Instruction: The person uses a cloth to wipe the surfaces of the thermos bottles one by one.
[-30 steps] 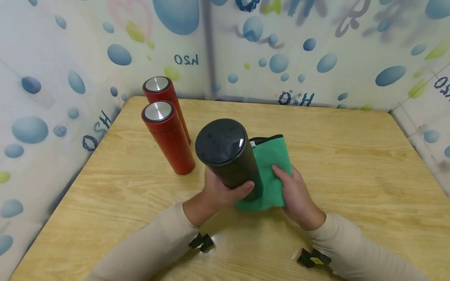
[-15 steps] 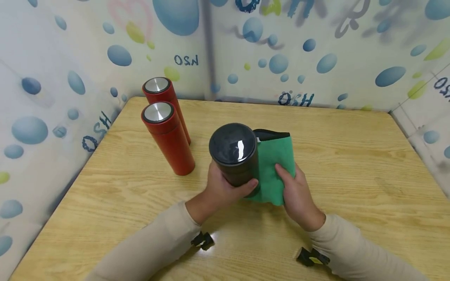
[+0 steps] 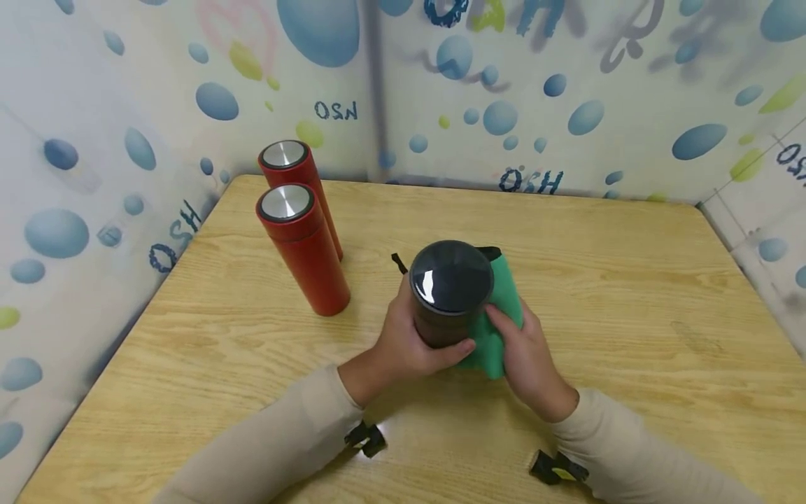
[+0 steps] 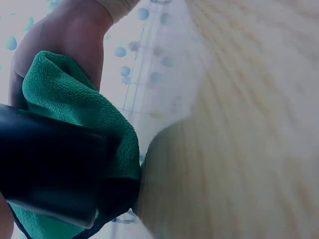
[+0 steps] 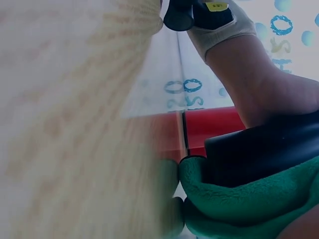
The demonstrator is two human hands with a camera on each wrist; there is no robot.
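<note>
My left hand point(image 3: 409, 343) grips a black thermos bottle point(image 3: 452, 276) around its side, thumb across the front. The bottle's glossy dark lid faces up toward the head camera. A green cloth point(image 3: 506, 283) with a black edge is held by my right hand point(image 3: 530, 360), its thumb on top of the folds. In the left wrist view the cloth point(image 4: 75, 94) curves around the lower end of the bottle point(image 4: 50, 164). The right wrist view has the cloth point(image 5: 239, 199) folded under and along the bottle point(image 5: 269, 149), whose base is raised over the table.
Two red thermos bottles with silver-topped lids stand upright at the left, the front one point(image 3: 308, 259) partly covering the rear one point(image 3: 311, 171). The wooden table point(image 3: 630, 294) meets patterned walls point(image 3: 504, 119) at its back and left edges.
The black bottle has moved right and nearer to me, now overlapping more of the cloth. The cloth went from spread flat to folded about the bottle, a dark edge showing at left.
</note>
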